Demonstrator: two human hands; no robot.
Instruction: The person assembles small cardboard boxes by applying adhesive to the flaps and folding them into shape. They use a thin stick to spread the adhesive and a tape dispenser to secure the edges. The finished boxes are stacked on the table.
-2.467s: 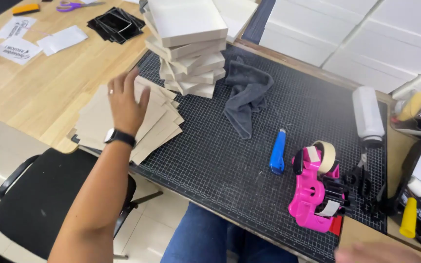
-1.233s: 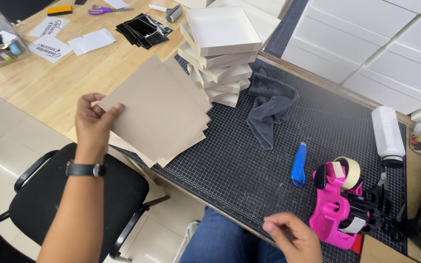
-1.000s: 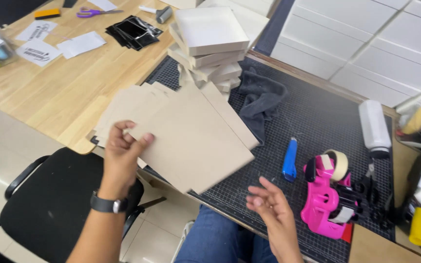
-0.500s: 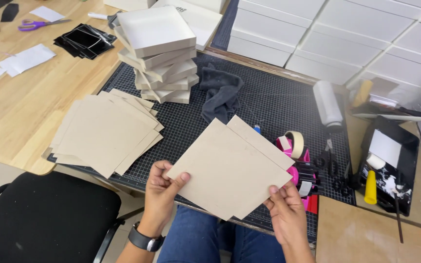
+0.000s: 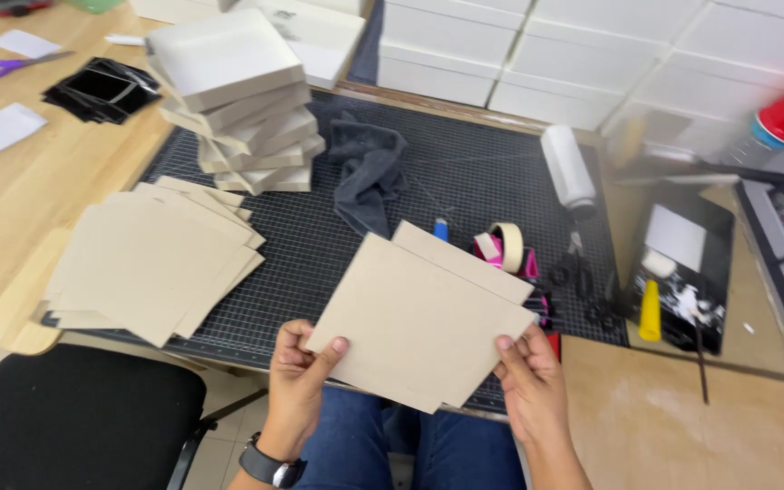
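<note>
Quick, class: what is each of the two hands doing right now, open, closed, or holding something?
Left hand: closed on the left edge of the cardboard sheets.
Right hand: closed on the right corner of the same cardboard sheets.

The cutting mat [image 5: 465, 181] occupies the centre of the frame, lying on the table [image 5: 11, 200]. The loose pile of cardboard sheets [image 5: 151, 259] lies at left centre, overlapping the mat's left edge. The stack of boxes [image 5: 233, 104] stands behind it, upper left. The cloth [image 5: 365, 177] lies just right of that stack. The tape dispenser [image 5: 510, 254] sits at centre, partly hidden behind the held cardboard sheets [image 5: 424, 318], lower centre. The roller [image 5: 566, 163] lies right of the cloth. The chair [image 5: 65, 417] fills the lower left.
</note>
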